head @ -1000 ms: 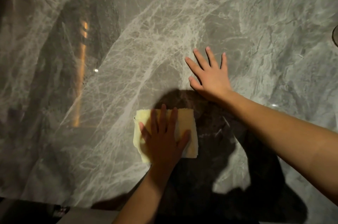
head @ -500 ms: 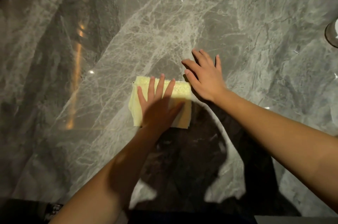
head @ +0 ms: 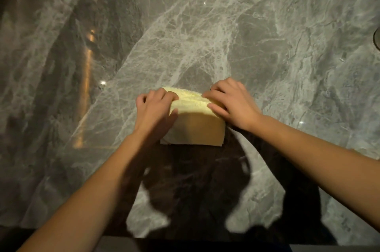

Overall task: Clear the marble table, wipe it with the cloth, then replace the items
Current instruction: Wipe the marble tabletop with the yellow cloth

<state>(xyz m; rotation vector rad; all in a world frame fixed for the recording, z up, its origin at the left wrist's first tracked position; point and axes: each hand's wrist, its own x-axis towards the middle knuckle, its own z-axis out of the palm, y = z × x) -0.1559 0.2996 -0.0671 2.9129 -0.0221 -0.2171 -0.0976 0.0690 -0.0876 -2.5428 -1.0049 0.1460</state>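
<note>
A folded pale yellow cloth (head: 195, 126) lies on the grey marble table (head: 267, 46), near the middle and a little toward me. My left hand (head: 153, 110) pinches the cloth's far left corner, with fingers curled over its edge. At the far right corner my right hand (head: 232, 104) grips the cloth the same way. The far edge of the cloth is lifted slightly between the two hands, while its near part rests flat on the marble.
A round glass or metal rim (head: 377, 38) shows at the table's right edge, cut off by the frame. The near table edge (head: 185, 238) runs along the bottom. My shadow falls dark across the marble below the cloth.
My left hand went from pressing flat on the cloth to pinching its far left corner. My right hand left the bare marble and took hold of the far right corner.
</note>
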